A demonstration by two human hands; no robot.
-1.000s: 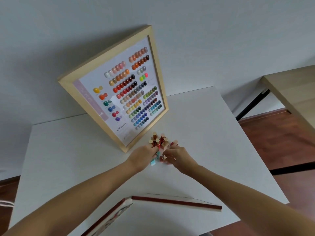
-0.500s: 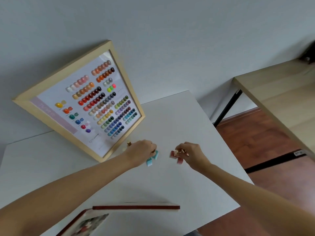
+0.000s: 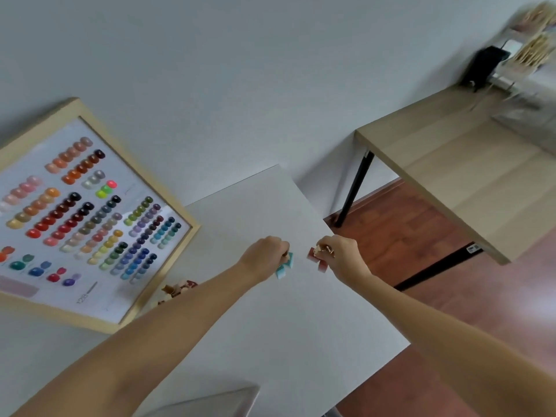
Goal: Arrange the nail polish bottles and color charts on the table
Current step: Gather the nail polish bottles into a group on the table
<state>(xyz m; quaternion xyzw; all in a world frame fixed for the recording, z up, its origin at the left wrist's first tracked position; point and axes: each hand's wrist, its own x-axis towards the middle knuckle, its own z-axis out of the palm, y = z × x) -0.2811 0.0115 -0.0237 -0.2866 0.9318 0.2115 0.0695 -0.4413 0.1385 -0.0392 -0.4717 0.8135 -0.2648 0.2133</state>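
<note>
My left hand [image 3: 264, 258] is closed on teal nail polish bottles [image 3: 284, 266], held just over the white table [image 3: 301, 341]. My right hand [image 3: 343, 257] grips red nail polish bottles [image 3: 316, 258] with gold caps, a little to the right of the left hand. A cluster of more gold-capped bottles [image 3: 177, 290] stands behind my left forearm, partly hidden. The wood-framed color chart [image 3: 87, 218] leans against the wall at the left, its rows of colored swatches facing me.
The corner of a flat book or second chart [image 3: 216, 400] lies at the near table edge. A wooden side table [image 3: 451, 164] with black legs stands to the right over a red-brown floor. A rack with a black item [image 3: 487, 67] sits far right.
Both hands lifted bottles out of the cluster and moved right and apart, teal in the left, red in the right. The view swung right, so the chart now sits further left.
</note>
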